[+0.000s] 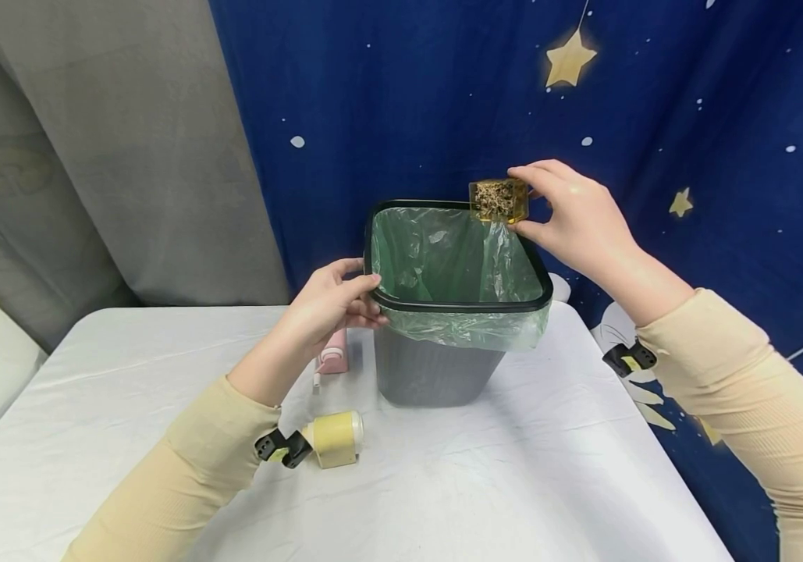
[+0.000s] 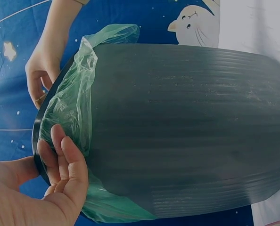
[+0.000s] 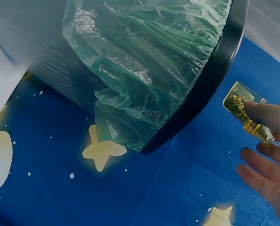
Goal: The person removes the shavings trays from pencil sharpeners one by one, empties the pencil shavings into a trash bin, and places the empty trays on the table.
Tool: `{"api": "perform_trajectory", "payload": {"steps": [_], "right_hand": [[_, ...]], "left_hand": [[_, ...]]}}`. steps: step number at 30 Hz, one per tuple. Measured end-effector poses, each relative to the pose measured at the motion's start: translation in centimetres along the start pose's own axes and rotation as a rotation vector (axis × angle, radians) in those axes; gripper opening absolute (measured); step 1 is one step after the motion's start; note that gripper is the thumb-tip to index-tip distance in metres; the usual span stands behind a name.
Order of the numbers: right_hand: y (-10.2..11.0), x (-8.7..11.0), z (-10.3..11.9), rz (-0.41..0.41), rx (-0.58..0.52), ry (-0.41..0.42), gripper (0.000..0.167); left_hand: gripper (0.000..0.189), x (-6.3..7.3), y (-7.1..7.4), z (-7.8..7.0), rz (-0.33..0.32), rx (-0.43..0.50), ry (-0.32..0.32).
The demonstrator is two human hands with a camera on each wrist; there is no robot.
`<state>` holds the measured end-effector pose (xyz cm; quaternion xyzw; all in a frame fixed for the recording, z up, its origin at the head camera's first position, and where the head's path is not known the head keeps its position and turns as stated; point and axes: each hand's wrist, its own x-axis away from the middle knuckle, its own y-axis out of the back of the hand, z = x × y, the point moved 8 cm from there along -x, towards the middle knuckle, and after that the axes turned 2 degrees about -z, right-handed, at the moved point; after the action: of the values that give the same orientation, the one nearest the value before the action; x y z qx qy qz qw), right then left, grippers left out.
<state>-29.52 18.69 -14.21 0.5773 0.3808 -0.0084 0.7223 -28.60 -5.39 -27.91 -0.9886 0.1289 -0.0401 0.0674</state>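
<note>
A grey trash bin (image 1: 436,367) with a black rim stands on the table, lined with a green plastic bag (image 1: 471,328) folded over its edge. At the bin's left side my left hand (image 1: 334,303) grips the rim, thumb over the top and fingers against the outside. My right hand (image 1: 577,215) pinches a small see-through amber box (image 1: 498,200) between thumb and fingers, above the bin's far right rim. Brown and tan bits like shavings fill the box, which is tilted with its open side facing the bin.
A yellow-and-white rounded object (image 1: 336,439) lies on the white-covered table (image 1: 429,484) near my left wrist. A pink object (image 1: 334,353) with a white ring stands left of the bin, partly hidden by my hand. Behind hangs a blue star-patterned curtain (image 1: 401,94).
</note>
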Motion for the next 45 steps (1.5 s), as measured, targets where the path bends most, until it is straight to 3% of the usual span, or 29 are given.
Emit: {"api": "perform_trajectory", "payload": {"steps": [18, 45], "right_hand": [[-0.04, 0.27, 0.55, -0.026, 0.083, 0.065, 0.061], [0.03, 0.60, 0.91, -0.071, 0.122, 0.136, 0.060]], "left_hand": [[0.055, -0.01, -0.03, -0.04, -0.004, 0.000, -0.004], [0.060, 0.04, 0.11, -0.05, -0.011, 0.006, -0.001]]}}
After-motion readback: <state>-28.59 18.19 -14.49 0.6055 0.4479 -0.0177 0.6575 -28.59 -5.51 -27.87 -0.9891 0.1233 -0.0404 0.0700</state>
